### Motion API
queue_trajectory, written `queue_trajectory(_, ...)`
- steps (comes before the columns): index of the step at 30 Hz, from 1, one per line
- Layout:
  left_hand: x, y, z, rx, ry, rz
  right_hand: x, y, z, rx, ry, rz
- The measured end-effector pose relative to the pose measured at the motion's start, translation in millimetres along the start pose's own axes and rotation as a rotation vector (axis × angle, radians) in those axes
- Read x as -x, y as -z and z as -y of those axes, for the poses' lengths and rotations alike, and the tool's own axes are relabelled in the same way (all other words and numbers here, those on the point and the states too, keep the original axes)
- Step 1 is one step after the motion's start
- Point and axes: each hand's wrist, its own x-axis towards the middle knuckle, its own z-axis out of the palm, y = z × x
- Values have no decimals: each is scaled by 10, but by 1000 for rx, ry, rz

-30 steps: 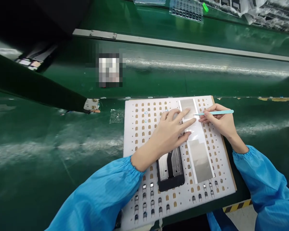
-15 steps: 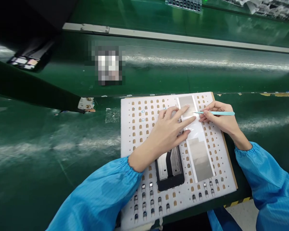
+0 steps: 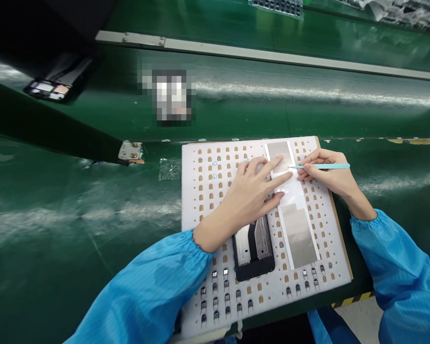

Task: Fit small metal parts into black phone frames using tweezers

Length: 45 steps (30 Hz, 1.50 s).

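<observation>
My left hand [image 3: 252, 184] lies with fingers spread on a white backing strip [image 3: 293, 193] that carries grey film pieces [image 3: 300, 235]. Pinched in my right hand [image 3: 327, 174] is a pair of light-blue tweezers [image 3: 331, 166], their tip touching the strip by my left fingertips. Whether the tip grips anything is too small to tell. Under my left wrist, a black phone screen assembly [image 3: 254, 255] with a metal back is partly hidden. Everything rests on a white foam tray [image 3: 189, 191] with rows of slots.
Several small dark components [image 3: 226, 298] sit in slots along the tray's near edge. A clear plastic bag [image 3: 170, 169] lies left of the tray. Beyond it, a pixelated item [image 3: 174, 98] is on the green conveyor surface [image 3: 243, 114]. A metal rail [image 3: 272, 55] runs across the back.
The whole view has shifted slightly. Both hands, the tweezers and the strip keep about the same positions relative to each other.
</observation>
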Motion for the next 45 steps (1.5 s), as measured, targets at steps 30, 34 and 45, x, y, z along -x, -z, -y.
queue_trajectory(30, 639, 211, 221, 123, 112, -266, 309, -787, 105, -53, 79, 155)
queue_trajectory(34, 676, 238, 228, 140, 109, -238, 311, -782, 115, -7, 96, 172)
queue_trajectory(45, 696, 231, 235, 139, 89, -243, 289, -778, 86, -12, 72, 188)
